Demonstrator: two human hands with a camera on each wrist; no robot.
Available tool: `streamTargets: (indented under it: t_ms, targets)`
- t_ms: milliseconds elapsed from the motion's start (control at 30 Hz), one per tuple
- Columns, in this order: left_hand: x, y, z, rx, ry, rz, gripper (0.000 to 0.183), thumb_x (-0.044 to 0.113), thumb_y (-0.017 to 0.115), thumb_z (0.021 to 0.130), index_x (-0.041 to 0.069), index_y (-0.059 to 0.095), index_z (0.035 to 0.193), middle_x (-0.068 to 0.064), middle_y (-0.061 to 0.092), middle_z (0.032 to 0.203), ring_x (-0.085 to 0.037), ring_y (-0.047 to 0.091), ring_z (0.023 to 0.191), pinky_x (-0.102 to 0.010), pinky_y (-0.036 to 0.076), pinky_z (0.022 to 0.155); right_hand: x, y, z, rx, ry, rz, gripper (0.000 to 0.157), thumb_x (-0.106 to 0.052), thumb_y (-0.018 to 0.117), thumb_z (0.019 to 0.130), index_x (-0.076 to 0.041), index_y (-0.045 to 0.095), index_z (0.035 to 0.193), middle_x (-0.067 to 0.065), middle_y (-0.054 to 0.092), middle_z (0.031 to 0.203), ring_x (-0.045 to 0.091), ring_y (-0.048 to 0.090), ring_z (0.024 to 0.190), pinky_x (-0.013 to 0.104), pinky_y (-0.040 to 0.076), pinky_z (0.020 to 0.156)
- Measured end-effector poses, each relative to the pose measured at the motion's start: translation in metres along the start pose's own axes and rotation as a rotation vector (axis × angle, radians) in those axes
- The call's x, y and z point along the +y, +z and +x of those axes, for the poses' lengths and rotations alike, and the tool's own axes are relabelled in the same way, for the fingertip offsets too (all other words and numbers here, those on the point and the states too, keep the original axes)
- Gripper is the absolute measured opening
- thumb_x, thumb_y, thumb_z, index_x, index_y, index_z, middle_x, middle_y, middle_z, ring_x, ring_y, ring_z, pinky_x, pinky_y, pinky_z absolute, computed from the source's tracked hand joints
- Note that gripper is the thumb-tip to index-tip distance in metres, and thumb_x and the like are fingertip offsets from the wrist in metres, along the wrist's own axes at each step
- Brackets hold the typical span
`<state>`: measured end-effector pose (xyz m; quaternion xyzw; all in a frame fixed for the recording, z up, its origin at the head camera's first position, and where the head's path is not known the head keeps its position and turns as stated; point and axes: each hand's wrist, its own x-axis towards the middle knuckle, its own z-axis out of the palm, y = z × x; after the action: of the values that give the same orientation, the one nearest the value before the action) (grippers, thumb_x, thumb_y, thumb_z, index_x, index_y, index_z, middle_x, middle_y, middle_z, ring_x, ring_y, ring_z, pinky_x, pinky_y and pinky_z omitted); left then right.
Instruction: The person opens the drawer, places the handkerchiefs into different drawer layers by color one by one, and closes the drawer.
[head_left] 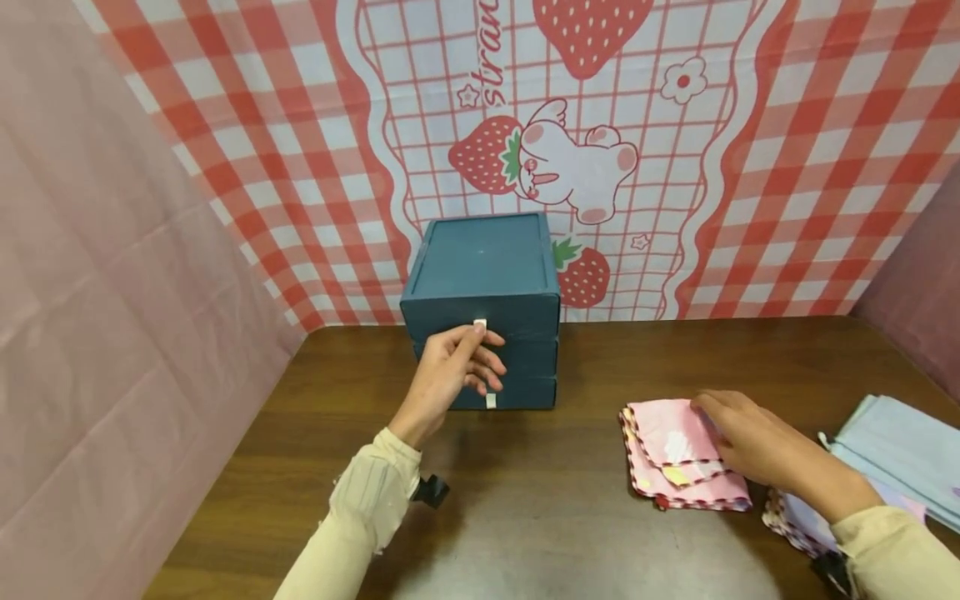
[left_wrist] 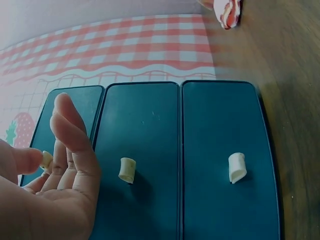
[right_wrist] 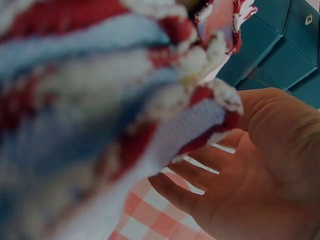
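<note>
A dark teal box of stacked drawers (head_left: 480, 258) stands against the patterned backdrop. At the front of its top drawer, my left hand (head_left: 457, 358) pinches a small cream pull tab (left_wrist: 46, 161) between thumb and fingers, while the other fingers spread loosely. On the right, a pink folded cloth (head_left: 667, 429) with a striped stitched edge lies on the table. My right hand (head_left: 738, 437) overlaps its right corner, fingers loosely extended. Close to the right wrist camera, a blurred stitched cloth edge (right_wrist: 200, 122) hides part of the hand.
Under the right forearm lies a lavender cloth (head_left: 806, 525), beside a light blue folded cloth (head_left: 907, 454). Lower drawers carry cream tabs (left_wrist: 237, 167). The wooden table (head_left: 570, 517) meets a red-checked backdrop (head_left: 300, 125) behind and a pink cloth wall (head_left: 112, 333) at left.
</note>
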<state>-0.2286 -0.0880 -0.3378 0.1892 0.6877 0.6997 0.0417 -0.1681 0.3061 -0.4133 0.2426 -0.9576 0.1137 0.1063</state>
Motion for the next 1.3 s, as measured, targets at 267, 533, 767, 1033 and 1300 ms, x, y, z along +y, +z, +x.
streamTargets:
  t_ms: [267,533,767,1033,1300]
  targets:
    - [-0.003,-0.001,0.001,-0.019,0.0,0.011,0.043,0.034,0.046,0.107,-0.003,0.065,0.111,-0.014,0.069,0.077,-0.021,0.067,0.06,-0.028,0.054,0.053,-0.004,0.003,0.003,-0.077,0.038,0.029,0.031,0.005,0.073,0.071,-0.01,0.053,0.09,0.002,0.053,0.087,0.028,0.056,0.086,0.042,0.046,0.067]
    - [-0.002,-0.001,0.003,0.003,0.008,0.017,0.041,0.033,0.046,0.107,-0.002,0.066,0.108,-0.014,0.068,0.074,-0.022,0.067,0.059,-0.029,0.054,0.052,0.006,-0.003,0.01,0.023,-0.068,0.013,0.026,0.01,0.065,0.079,-0.015,0.059,0.08,-0.011,0.053,0.073,0.006,0.048,0.067,0.03,0.044,0.057]
    - [-0.001,0.0,0.003,-0.001,-0.006,0.022,0.042,0.033,0.046,0.107,-0.003,0.066,0.108,-0.013,0.068,0.072,-0.022,0.067,0.058,-0.029,0.055,0.053,0.004,-0.007,0.005,-0.07,0.013,0.014,0.021,0.003,0.072,0.081,-0.009,0.064,0.097,-0.004,0.064,0.084,0.019,0.06,0.078,0.041,0.051,0.064]
    - [0.001,0.002,0.004,-0.014,-0.006,0.037,0.041,0.033,0.047,0.107,-0.001,0.068,0.109,-0.013,0.068,0.071,-0.021,0.067,0.058,-0.031,0.055,0.053,0.006,-0.007,0.001,-0.107,0.052,-0.002,0.024,0.007,0.071,0.078,-0.007,0.068,0.097,0.001,0.066,0.085,0.029,0.064,0.083,0.05,0.052,0.07]
    - [0.002,-0.001,0.003,-0.001,-0.019,0.051,0.043,0.036,0.046,0.107,-0.001,0.069,0.11,-0.014,0.068,0.072,-0.022,0.067,0.058,-0.031,0.055,0.054,0.007,-0.008,0.004,-0.088,0.015,-0.039,0.016,0.003,0.076,0.074,-0.004,0.07,0.087,0.003,0.064,0.081,0.025,0.061,0.076,0.045,0.052,0.064]
